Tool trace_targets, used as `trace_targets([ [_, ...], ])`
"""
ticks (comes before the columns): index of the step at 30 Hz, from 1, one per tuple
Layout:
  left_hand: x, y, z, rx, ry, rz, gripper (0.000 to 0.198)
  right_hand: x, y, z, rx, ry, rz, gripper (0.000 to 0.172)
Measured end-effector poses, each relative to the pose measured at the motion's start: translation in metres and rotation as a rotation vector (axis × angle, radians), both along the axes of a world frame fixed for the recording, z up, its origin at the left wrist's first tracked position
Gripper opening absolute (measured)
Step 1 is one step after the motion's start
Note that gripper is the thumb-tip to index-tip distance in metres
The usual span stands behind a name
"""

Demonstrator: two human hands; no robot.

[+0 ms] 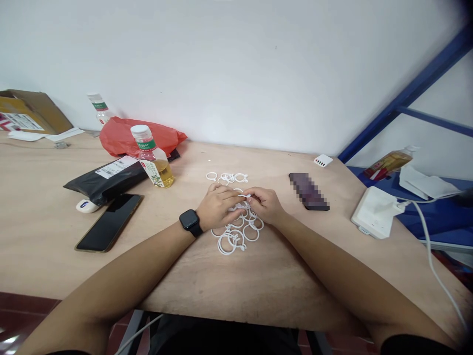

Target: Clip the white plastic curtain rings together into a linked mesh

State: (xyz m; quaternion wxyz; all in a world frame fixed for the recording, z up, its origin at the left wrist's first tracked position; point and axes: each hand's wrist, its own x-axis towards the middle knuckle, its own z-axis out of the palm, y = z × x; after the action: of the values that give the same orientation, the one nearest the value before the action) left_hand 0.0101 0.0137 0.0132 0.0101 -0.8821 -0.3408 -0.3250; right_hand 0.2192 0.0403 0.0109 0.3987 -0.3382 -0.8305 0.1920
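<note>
Above the pile of rings, one ring pinched

Left hand and right hand both close their fingertips on it over the table. It looks light, thin, stiff and probably slick, so grip the rim. A bottle stands further left.

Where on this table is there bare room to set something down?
Free: the near edge left of the black phone; the stretch between the rings and the white box. Crowded: bottle, parcel and red bag at back left; the middle, where left hand and right hand pinch a ring.
</note>
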Motion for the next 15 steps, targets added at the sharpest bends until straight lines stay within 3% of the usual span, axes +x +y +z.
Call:
trace_targets([
  [11,-0.001,0.0,0.001,-0.059,-0.092,-0.064,0.039,-0.002,0.003,0.001,-0.063,0.153,-0.099,0.027],
  [15,-0.016,0.014,-0.003,-0.095,-0.284,0.144,0.037,0.004,0.008,0.0,-0.177,0.235,-0.155,0.027],
])
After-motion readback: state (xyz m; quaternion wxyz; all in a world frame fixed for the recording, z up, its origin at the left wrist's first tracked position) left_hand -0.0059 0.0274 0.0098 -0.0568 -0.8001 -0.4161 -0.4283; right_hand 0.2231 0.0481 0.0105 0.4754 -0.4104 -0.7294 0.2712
